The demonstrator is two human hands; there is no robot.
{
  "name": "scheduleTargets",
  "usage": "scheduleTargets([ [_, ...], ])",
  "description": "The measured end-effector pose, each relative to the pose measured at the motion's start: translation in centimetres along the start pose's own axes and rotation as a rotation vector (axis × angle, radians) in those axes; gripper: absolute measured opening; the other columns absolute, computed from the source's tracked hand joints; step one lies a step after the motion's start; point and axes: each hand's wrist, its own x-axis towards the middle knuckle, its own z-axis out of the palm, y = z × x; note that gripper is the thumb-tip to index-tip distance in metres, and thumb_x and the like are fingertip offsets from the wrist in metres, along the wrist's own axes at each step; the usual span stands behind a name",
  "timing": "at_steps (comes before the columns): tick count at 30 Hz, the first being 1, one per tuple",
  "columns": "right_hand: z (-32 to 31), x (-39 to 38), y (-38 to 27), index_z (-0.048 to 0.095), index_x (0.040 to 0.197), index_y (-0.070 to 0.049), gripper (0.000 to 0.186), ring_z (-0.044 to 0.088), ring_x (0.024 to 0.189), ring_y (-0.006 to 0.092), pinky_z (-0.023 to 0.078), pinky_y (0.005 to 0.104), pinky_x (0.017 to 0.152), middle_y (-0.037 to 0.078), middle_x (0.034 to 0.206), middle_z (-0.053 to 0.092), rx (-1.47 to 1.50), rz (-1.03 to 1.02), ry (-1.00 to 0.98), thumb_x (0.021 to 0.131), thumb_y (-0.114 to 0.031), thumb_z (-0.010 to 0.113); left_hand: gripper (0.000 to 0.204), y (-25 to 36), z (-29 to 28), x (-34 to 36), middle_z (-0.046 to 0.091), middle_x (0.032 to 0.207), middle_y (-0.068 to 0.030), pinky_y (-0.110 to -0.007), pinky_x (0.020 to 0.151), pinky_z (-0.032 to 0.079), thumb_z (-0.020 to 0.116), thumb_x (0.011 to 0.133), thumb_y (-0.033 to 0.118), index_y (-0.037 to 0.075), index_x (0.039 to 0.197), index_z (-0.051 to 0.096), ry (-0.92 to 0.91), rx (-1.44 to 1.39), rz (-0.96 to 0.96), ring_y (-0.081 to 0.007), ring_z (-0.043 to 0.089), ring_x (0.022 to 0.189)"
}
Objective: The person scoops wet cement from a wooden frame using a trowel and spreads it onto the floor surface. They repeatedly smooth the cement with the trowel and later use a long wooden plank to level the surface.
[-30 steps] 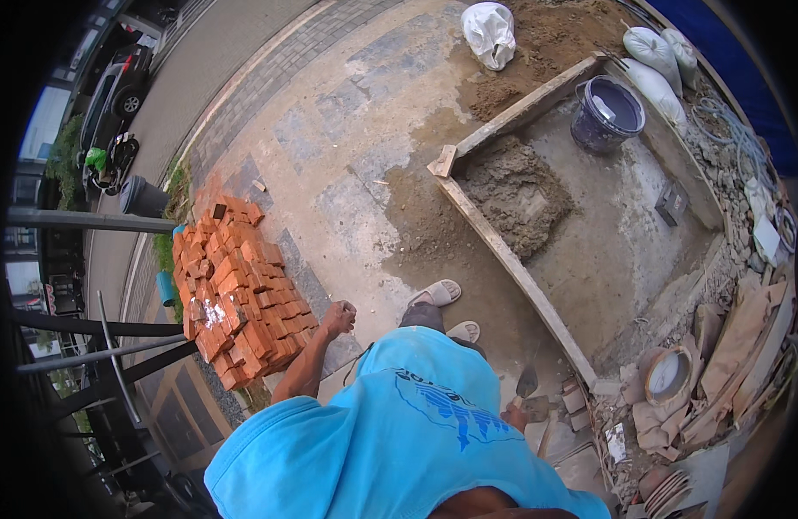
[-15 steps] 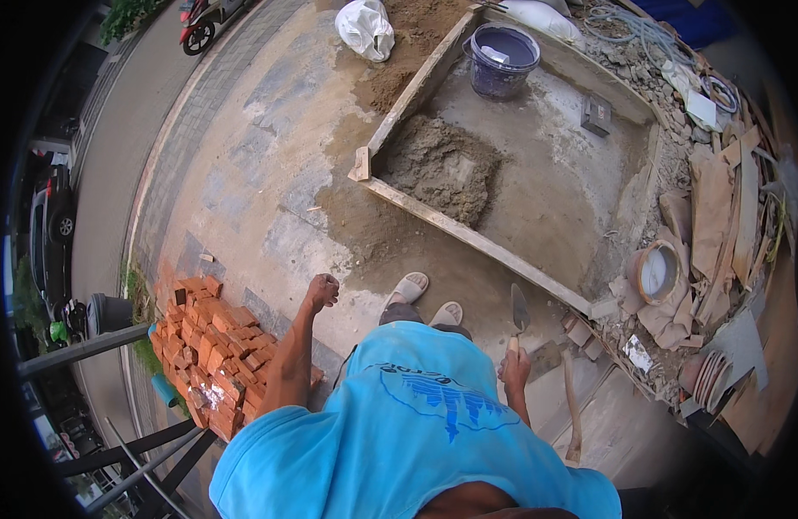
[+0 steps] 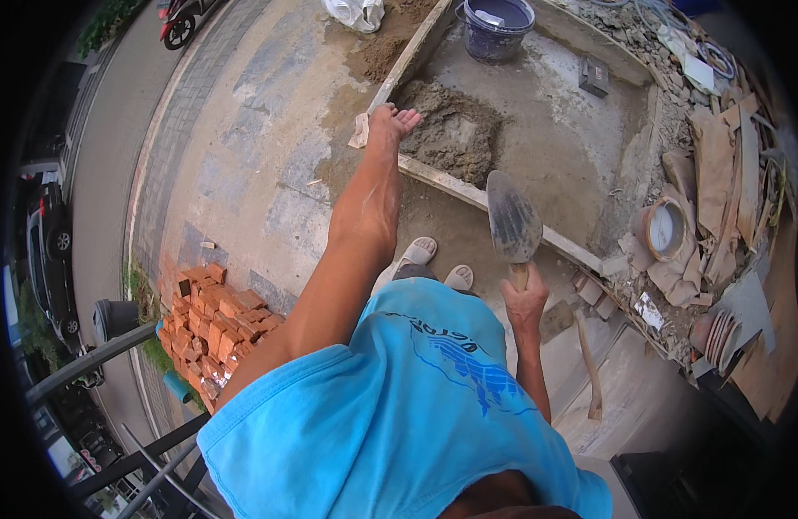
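Note:
My left hand (image 3: 392, 123) reaches far forward with its fingers stretched out and nothing in it. It is over the near-left corner of a shallow mixing frame (image 3: 455, 187), beside a heap of wet mortar (image 3: 453, 130). Whether it touches the frame I cannot tell. Lower and to the right, my right hand (image 3: 525, 301) is closed round the handle of a pointed trowel (image 3: 513, 216). The trowel's grey blade points forward, across the frame's front board in this view. A hoe-like tool with a wooden handle (image 3: 591, 372) lies on the ground right of that hand.
Inside the frame stand a dark bucket (image 3: 496, 33) and a small grey box (image 3: 593, 78). Broken red bricks (image 3: 210, 324) are piled at left. Rubble, boards and a round pot (image 3: 663, 229) crowd the right side. A white sack (image 3: 356, 13) lies by some sand.
My left arm has stretched forward to the frame's corner, and its curled fingers have opened. The trowel has risen and moved forward, looking larger. The view has shifted slightly.

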Motion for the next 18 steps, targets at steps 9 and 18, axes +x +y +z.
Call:
scheduleTargets([
  [9,2.9,-0.1,-1.9,0.062,0.097,-0.005,0.03,0.063,0.074,0.0418,0.05,0.0477,0.065,0.021,0.078,0.064,-0.074,-0.1,-0.044,0.07,-0.017,0.069,0.016,-5.3,-3.4,-0.3,0.065,0.079,-0.0193,-0.045,0.062,0.053,0.059,0.087,0.012,-0.003,0.09,0.06,-0.107,1.071,0.264,-0.0345,0.066,0.079],
  [18,1.6,-6.0,14.0,0.06,0.099,-0.001,0.041,0.064,0.087,0.0451,0.05,0.0504,0.073,0.025,0.087,0.067,-0.169,0.523,-0.007,0.067,-0.025,0.071,0.02,-0.3,-21.9,-0.9,0.066,0.082,-0.0241,-0.045,0.074,0.051,0.065,0.078,0.02,0.002,0.087,0.066,-0.666,2.102,0.436,-0.0388,0.066,0.082],
])
